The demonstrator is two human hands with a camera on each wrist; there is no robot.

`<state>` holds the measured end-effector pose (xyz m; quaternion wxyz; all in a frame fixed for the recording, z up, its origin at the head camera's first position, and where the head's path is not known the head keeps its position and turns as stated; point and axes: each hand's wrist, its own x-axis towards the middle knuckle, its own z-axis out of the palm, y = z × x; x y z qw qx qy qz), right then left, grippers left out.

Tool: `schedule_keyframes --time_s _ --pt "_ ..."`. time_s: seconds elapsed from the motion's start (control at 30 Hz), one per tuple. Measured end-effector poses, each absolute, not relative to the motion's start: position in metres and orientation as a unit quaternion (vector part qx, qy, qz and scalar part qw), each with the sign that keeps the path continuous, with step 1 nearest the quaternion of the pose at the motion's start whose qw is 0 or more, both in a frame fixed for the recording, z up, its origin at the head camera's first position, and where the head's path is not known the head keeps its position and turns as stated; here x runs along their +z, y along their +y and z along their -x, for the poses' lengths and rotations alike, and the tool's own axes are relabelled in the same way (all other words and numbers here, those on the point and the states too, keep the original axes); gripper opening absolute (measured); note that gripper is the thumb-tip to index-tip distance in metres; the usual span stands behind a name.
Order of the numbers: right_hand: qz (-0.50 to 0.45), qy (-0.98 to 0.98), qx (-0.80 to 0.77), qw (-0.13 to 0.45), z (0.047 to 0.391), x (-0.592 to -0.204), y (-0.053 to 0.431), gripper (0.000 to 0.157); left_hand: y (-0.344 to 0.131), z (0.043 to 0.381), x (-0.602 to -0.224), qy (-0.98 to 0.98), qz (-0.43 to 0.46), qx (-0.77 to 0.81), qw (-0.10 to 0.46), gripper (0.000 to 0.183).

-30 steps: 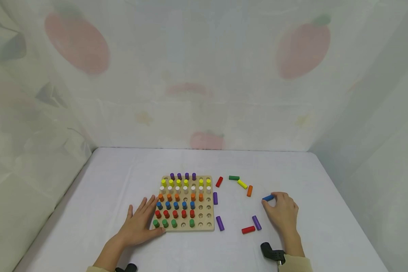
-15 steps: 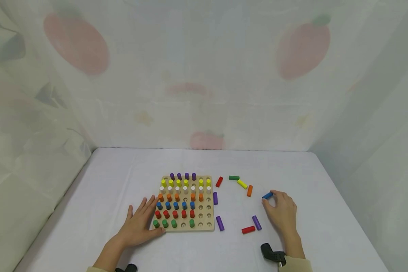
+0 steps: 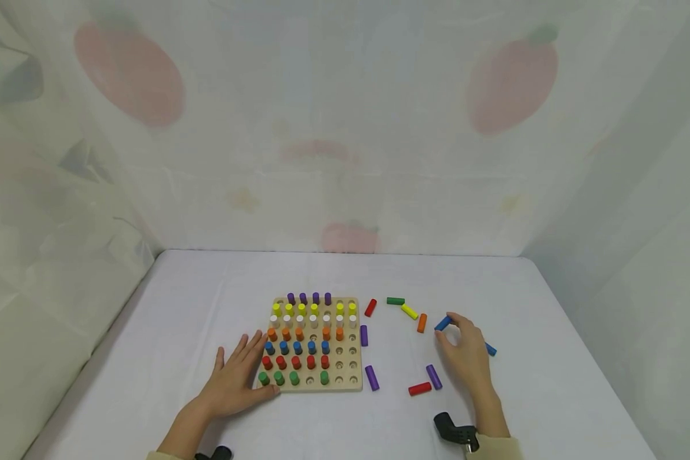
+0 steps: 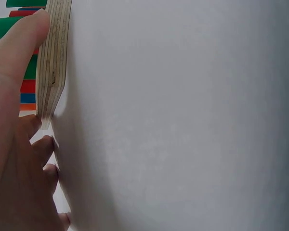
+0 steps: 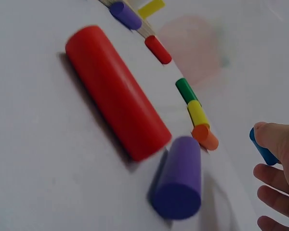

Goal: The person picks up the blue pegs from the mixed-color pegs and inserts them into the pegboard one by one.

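Note:
A square wooden pegboard (image 3: 345, 377) bears rows of coloured pegs in green, red, blue, orange, white, yellow and purple. My left hand (image 3: 236, 380) rests against its near left corner, fingers straight along the left side; the thumb (image 4: 26, 36) touches the front edge in the left wrist view. To the right of the board, my right hand (image 3: 468, 358) pinches a blue peg (image 3: 443, 323) between thumb and fingertips; the right wrist view shows this blue peg (image 5: 263, 149) too. Another blue peg (image 3: 490, 349) lies just right of that hand, partly hidden by it.
Loose on the white table (image 3: 552, 396) lie a red peg (image 3: 370, 308), a green peg (image 3: 395, 300), a yellow peg (image 3: 409, 312) and an orange peg (image 3: 422, 323). Nearer are a red peg (image 3: 420, 388) and several purple ones, including one purple peg (image 3: 372, 377) beside the board.
My right hand has shifted left and slightly away from me, carrying the pinched blue peg. A second blue peg has come into view at its right. The left hand stays put.

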<state>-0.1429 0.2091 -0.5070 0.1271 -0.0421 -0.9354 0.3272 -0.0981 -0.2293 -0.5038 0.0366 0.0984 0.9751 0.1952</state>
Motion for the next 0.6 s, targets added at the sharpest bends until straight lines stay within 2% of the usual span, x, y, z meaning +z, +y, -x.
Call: schedule_keyframes --time_s 0.6 --pt "-0.039 -0.874 0.476 0.094 0.145 -0.508 0.163 0.051 -0.232 0.100 -0.508 0.973 -0.098 0.202 0.045 0.104"
